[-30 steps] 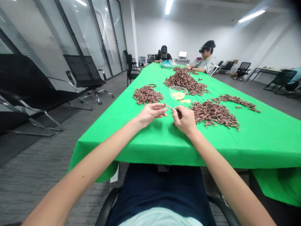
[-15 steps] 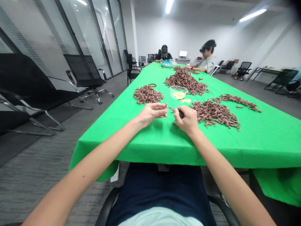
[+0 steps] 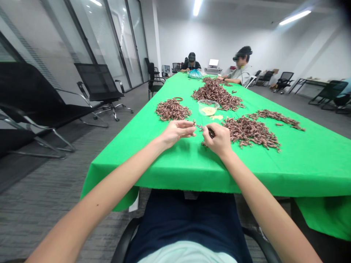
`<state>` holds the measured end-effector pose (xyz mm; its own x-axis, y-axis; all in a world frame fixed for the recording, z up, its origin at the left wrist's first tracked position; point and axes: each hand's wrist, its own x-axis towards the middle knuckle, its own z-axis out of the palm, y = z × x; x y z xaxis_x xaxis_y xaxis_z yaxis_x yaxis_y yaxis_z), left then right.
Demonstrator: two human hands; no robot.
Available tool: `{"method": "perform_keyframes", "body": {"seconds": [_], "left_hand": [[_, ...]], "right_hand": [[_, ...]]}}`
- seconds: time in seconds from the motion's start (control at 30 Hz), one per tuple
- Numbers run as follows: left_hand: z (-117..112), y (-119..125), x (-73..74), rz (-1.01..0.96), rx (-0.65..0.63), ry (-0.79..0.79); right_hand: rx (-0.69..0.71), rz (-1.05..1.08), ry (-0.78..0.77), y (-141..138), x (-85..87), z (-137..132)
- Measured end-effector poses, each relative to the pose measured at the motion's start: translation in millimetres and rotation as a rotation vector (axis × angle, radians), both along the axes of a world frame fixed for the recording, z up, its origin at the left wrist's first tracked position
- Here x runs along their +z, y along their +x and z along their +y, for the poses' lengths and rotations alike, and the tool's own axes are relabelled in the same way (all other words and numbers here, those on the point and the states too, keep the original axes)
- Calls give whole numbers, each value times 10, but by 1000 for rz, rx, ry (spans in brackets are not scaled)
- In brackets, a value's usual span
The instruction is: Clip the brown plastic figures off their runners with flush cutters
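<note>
My left hand [image 3: 177, 133] is raised just above the green tablecloth [image 3: 287, 164], fingertips pinched on small metal tweezers [image 3: 199, 126]. The tweezers point right, toward my right hand [image 3: 218, 140], whose fingers grip a small brown twisted piece [image 3: 210, 132]. Their tip is at or very near that piece, and my fingers hide part of it. Heaps of similar brown pieces lie on both sides: one [image 3: 172, 110] beyond my left hand, another [image 3: 249, 132] right of my right hand. A few loose bits [image 3: 203, 144] lie under my right hand.
Farther along the table are a large brown heap [image 3: 218, 95], a glass bowl [image 3: 208, 107] of yellow material, and a blue plastic bag [image 3: 195, 74]. Two co-workers [image 3: 241, 69] sit at the far end. Black chairs [image 3: 98, 86] stand left of the table.
My right hand has shifted slightly right and closer to the tweezers. My left hand has barely moved, and the view has tilted a little.
</note>
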<state>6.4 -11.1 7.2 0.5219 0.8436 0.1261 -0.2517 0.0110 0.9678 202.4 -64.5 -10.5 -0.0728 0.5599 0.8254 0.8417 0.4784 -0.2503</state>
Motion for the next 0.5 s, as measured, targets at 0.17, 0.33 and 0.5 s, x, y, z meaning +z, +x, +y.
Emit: {"method": "perform_keyframes", "body": {"seconds": [0.17,0.33,0.5], "left_hand": [[10,-3,-10,0,-8,1],[25,-12,-26,-3,-16,10],[24,-15,-25,11,-11,25]], "right_hand": [[-6,3,-6,0,-2,2],[2,14,-7,1,-7,4],[10,30,-16,-3,-3,7]]}}
